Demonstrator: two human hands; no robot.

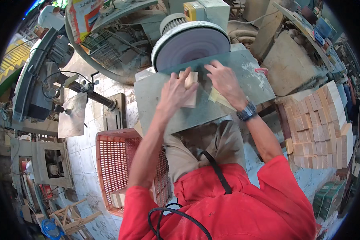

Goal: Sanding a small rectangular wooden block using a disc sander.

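A large disc sander (pixel 193 48) stands upright at the far edge of a grey metal work table (pixel 156 111). My left hand (pixel 177 90) lies over a pale wooden block (pixel 191 102) on the table, near the disc, with fingers spread across it; part of the block is hidden under the hand. My right hand (pixel 223 79), with a watch on its wrist, is to the right of the block, near the disc, its fingers apart and slightly blurred. Beneath its palm shows a pale yellow piece (pixel 217 97), whose kind I cannot tell.
An orange plastic basket (pixel 111 168) holding wooden blocks (pixel 117 198) stands at lower left. Stacked wooden blocks (pixel 315 132) are on the right. A drill press (pixel 93 96) stands left, and a thick hose (pixel 90 61) curves behind the table. A person (pixel 51 16) is at far upper left.
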